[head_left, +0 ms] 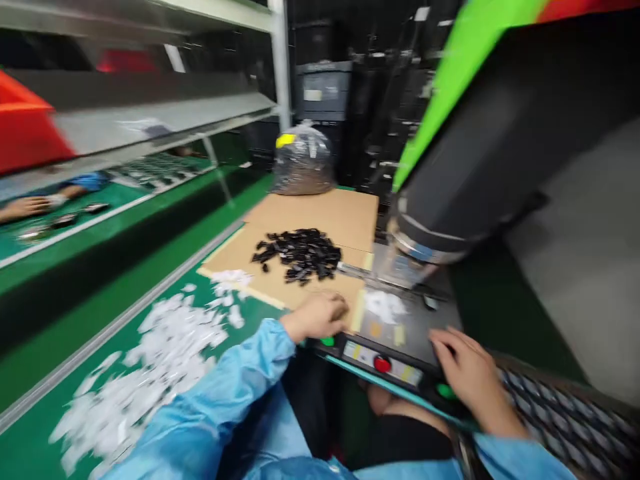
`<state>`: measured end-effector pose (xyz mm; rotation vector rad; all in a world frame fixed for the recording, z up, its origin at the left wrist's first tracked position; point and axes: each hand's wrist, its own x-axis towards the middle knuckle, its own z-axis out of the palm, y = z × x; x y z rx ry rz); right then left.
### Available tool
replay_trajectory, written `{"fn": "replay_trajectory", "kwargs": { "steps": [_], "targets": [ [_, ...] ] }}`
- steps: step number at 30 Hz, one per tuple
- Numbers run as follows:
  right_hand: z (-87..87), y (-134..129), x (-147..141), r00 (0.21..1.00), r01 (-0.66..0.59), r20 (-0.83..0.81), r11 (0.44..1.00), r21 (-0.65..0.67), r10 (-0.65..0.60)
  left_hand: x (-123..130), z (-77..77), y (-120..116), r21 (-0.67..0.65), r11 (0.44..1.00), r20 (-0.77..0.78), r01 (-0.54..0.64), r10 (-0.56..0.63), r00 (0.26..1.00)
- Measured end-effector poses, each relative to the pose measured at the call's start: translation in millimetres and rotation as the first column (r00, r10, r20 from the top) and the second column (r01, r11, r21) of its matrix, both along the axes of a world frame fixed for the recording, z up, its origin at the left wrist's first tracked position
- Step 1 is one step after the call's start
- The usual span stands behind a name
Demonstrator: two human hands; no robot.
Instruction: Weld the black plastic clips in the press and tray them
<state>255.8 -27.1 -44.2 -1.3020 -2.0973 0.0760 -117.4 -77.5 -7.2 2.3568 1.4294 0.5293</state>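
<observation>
My left hand (319, 315), in a light blue sleeve, is over the near edge of the cardboard (273, 283), close to a green button (327, 341). Its fingers are curled together, and blur hides whether anything small is in them. My right hand (467, 370) rests by the right end of the machine's front panel, next to another green button (445, 391), with thumb and fingers apart and nothing visible in it. Between the hands is a red button (383, 363). Black small parts (303, 253) lie heaped on the cardboard.
White flat pieces (150, 360) are spread over the green table at left, and a few white pieces (385, 307) lie on the machine's metal plate. The machine's dark head (465, 147) overhangs this plate. A clear bag (304, 160) stands behind. Another person's hand (25, 208) is far left.
</observation>
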Motion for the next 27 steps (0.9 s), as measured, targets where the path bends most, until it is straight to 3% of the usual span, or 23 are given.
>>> {"fn": "replay_trajectory", "kwargs": {
  "steps": [3, 6, 9, 14, 18, 21, 23, 27],
  "targets": [
    [13.1, -0.8, 3.3, 0.998, 0.04, -0.043, 0.993, -0.111, -0.045, 19.2, 1.9, 29.9, 0.047, 0.994, 0.206, -0.099, 0.088, 0.975],
    [21.1, 25.8, -35.4, 0.978, 0.139, -0.133, 0.978, -0.155, -0.16, 49.7, 1.2, 56.1, 0.031, 0.984, 0.329, -0.176, 0.156, 0.931],
    [25.7, 47.2, -69.7, 0.962, 0.196, -0.143, 0.951, -0.241, -0.234, 79.9, -2.8, 83.8, -0.075, 0.966, 0.451, -0.247, 0.254, 0.856],
    [30.8, 66.4, -89.5, 0.947, 0.277, -0.061, 0.898, -0.342, -0.315, 110.5, -6.1, 119.1, -0.251, 0.953, 0.662, -0.17, 0.297, 0.689],
    [35.8, 77.3, -92.7, 0.936, 0.245, -0.138, 0.884, -0.399, -0.323, 117.5, -3.6, 132.3, -0.326, 0.939, 0.705, -0.11, 0.319, 0.634],
    [36.8, 77.4, -93.4, 0.899, 0.193, -0.28, 0.88, -0.435, -0.336, 118.5, -1.6, 130.0, -0.385, 0.921, 0.738, -0.065, 0.35, 0.576],
    [33.0, 67.6, -93.1, 0.832, 0.077, -0.464, 0.89, -0.449, -0.306, 117.9, -1.6, 116.0, -0.417, 0.908, 0.76, -0.047, 0.377, 0.529],
    [16.9, 14.2, -93.0, 0.592, -0.176, -0.773, 0.899, -0.402, -0.23, 114.1, -9.9, 50.1, -0.475, 0.878, 0.829, 0.053, 0.426, 0.363]
  ]
}}
